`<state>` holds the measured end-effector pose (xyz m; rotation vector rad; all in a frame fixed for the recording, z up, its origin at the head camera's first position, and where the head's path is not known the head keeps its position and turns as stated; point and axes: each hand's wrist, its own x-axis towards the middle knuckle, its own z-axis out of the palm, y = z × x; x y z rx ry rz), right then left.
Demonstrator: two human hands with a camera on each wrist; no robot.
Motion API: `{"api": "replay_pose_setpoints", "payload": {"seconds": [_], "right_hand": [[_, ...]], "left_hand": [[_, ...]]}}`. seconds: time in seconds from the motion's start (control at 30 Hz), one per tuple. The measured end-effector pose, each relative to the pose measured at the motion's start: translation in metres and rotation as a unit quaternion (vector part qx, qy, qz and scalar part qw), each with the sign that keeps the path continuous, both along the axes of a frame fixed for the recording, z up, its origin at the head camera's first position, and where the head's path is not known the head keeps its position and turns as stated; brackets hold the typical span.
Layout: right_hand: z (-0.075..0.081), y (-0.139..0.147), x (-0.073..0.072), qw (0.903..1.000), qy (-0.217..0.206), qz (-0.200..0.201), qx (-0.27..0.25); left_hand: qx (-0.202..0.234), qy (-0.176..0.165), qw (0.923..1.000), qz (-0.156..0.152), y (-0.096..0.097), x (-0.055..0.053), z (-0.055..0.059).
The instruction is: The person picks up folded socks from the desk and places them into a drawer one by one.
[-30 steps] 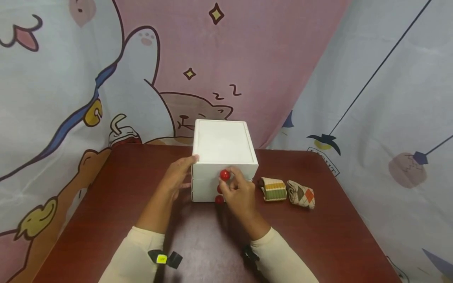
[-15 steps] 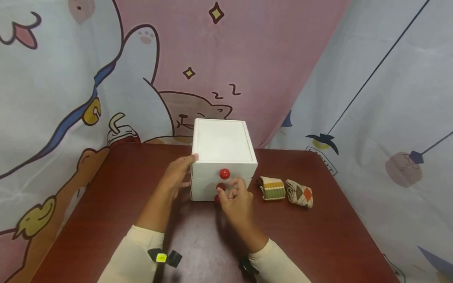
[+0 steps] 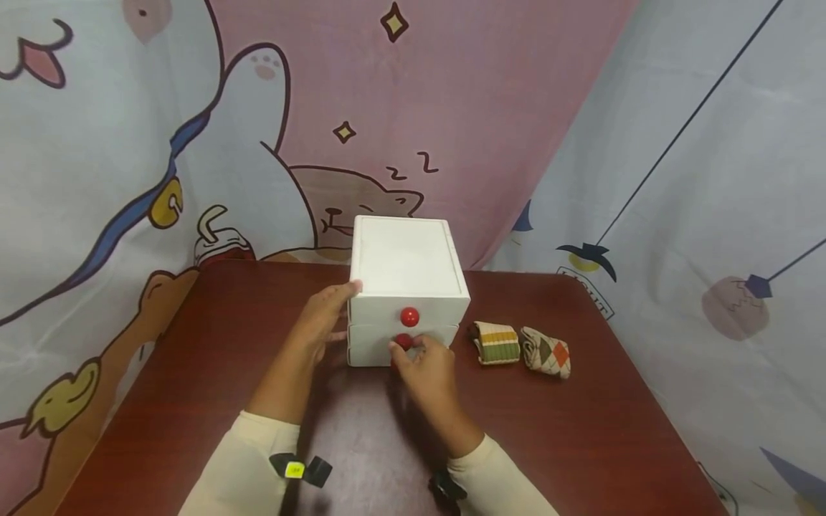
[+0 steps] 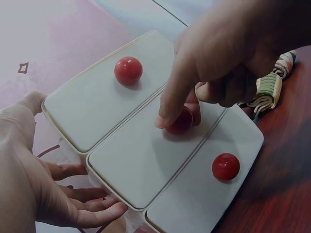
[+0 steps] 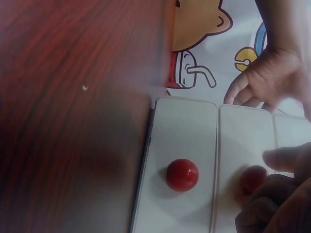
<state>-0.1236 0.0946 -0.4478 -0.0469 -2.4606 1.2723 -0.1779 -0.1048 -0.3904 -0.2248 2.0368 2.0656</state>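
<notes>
A white drawer box (image 3: 411, 256) stands on the table, with three drawer fronts bearing round red knobs. My right hand (image 3: 429, 376) is at the middle drawer, its thumb and finger pinching the middle knob (image 4: 180, 122) from both sides. The top knob (image 3: 409, 317) is in plain sight above that hand. In the left wrist view, the bottom knob (image 4: 226, 167) shows whole; the head view mostly hides it behind the right hand. My left hand (image 3: 317, 322) rests against the box's left side, thumb at the top front corner and fingers extended along the side.
Two rolled socks lie right of the box: a striped sock (image 3: 498, 344) and a diamond-patterned sock (image 3: 546, 352). The brown table (image 3: 568, 437) extends around the box. A printed cartoon curtain (image 3: 484, 107) hangs behind it.
My right hand has let go of the top knob, moved down, and taken the middle knob between thumb and finger. The left hand and the box have stayed in place.
</notes>
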Motion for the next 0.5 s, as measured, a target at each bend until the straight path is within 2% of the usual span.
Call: {"api": "replay_pose_setpoints", "payload": {"seconds": [0.27, 0.5], "right_hand": [[-0.0035, -0.0015, -0.0048, 0.9999, 0.010, 0.000, 0.005], [-0.0041, -0.0025, -0.0029, 0.9999, 0.007, -0.001, 0.008]], "left_hand": [[-0.004, 0.005, 1.0000, 0.003, 0.0004, 0.0011, -0.0010], [0.005, 0.005, 1.0000, 0.003, 0.0009, 0.0004, -0.0011]]}}
